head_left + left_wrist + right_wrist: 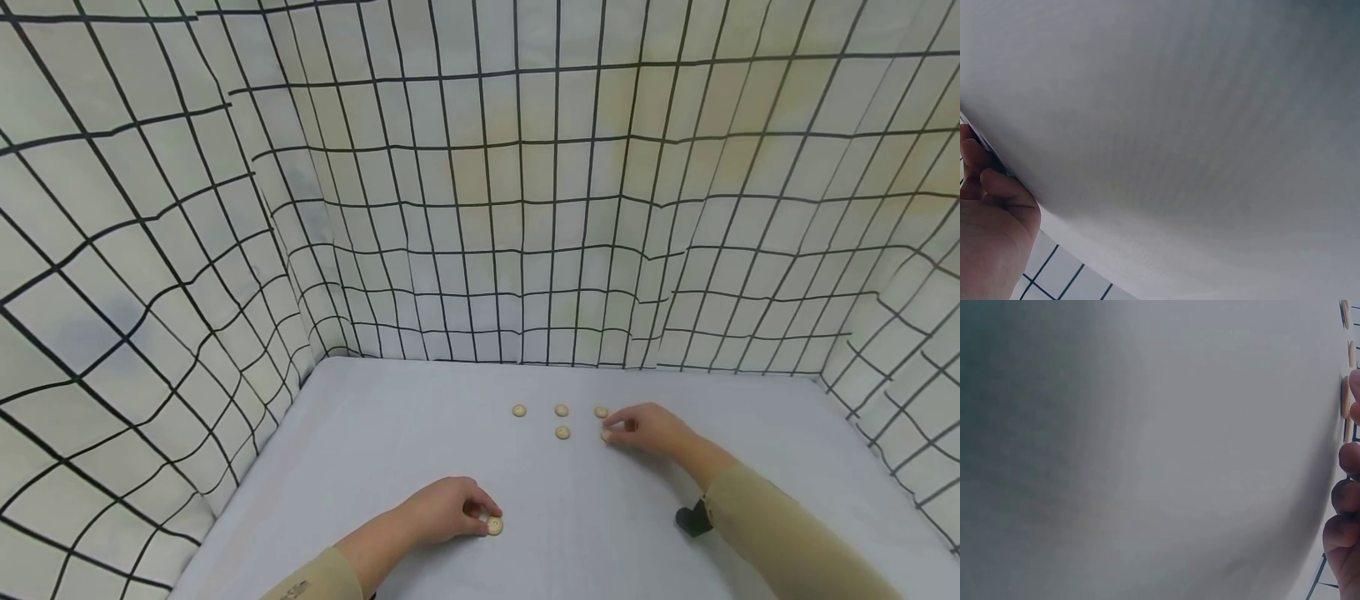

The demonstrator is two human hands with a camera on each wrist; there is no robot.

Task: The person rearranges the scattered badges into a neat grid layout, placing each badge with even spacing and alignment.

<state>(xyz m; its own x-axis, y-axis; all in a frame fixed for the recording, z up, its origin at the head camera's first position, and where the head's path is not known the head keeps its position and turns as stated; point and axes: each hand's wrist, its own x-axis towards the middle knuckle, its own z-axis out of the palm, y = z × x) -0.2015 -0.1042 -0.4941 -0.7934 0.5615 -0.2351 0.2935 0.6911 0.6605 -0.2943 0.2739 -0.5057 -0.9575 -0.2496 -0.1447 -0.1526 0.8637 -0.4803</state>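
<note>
My left hand (pixel 450 512) is low on the white table, its thumb and fingertips pinching the edge of a pale wooden button (pixel 495 526) that lies flat. Farther back, my right hand (pixel 648 429) has thumb and index finger at another wooden button (pixel 606 435), which they partly cover. Just behind those fingers lies a back-row button (pixel 602 412). To its left are a middle button (pixel 562 410) and a left button (pixel 519 411), with a front button (pixel 562 432) below the middle one. In the left wrist view the fingers (pixel 1000 187) show, but their button is hidden.
The white tabletop (pixel 360 433) spreads around both hands. Pale walls with a black grid net (pixel 517 250) rise along its back and sides. A small black object (pixel 693 518) sticks out below the right sleeve (pixel 780 525).
</note>
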